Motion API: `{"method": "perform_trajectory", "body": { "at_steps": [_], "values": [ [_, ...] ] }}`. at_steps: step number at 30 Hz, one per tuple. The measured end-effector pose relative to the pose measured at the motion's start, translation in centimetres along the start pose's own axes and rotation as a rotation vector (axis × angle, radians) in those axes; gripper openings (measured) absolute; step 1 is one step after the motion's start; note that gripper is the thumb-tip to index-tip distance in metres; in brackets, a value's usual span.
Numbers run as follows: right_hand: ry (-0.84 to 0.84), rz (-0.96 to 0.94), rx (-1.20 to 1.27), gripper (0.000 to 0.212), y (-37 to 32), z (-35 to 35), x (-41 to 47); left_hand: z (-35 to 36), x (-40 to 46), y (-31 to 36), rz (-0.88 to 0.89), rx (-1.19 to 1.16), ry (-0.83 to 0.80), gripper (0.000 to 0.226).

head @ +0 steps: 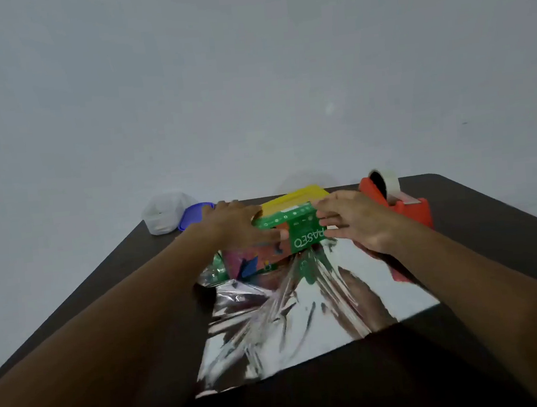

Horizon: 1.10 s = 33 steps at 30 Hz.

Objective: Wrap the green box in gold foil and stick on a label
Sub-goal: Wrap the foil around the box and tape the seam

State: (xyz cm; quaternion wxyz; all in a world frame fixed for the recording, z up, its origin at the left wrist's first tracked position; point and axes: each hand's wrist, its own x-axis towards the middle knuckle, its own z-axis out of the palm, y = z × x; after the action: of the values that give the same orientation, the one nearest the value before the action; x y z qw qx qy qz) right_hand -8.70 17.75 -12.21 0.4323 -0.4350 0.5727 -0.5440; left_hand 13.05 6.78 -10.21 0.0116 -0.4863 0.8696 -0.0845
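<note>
Head view: green box (291, 233) sits between both hands at the far edge of the foil sheet (302, 310), printed lettering facing the camera upside down. Whether it rests on the foil or is lifted slightly, can't tell.

Left hand (235, 227) grips the box's left end, thumb wrapped across the near face, fingers reaching over the far side. Right hand (354, 220) grips the right end, fingers curled onto the front face. Both forearms reach in over the foil.

Foil lies crumpled, silver mirror side up, reflecting the box and arms. It covers the middle of the dark table (489, 216).

A yellow flat thing (296, 197) lies just behind the box. Red tape dispenser (400, 201) with a clear roll stands behind the right hand. Clear tub (164, 215) and blue lid (193, 216) are back left, beyond the left hand.
</note>
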Motion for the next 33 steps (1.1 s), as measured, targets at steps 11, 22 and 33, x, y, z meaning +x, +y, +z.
{"method": "perform_trajectory", "body": {
  "at_steps": [11, 22, 33],
  "values": [
    [-0.048, 0.059, -0.604, 0.029, 1.2, 3.8, 0.3, -2.0, -1.4, -0.8, 0.091, -0.228, 0.012, 0.080],
    [-0.156, 0.080, -1.313, 0.027, 0.8, 3.0, 0.6, -1.0, -2.7, -1.2, 0.335, -0.177, 0.038, 0.055],
    [-0.311, 0.180, -1.446, 0.039, -0.8, 4.9, 0.0, -1.3, -2.7, -1.6, 0.297, -0.020, 0.036, 0.055]
  ]
}}
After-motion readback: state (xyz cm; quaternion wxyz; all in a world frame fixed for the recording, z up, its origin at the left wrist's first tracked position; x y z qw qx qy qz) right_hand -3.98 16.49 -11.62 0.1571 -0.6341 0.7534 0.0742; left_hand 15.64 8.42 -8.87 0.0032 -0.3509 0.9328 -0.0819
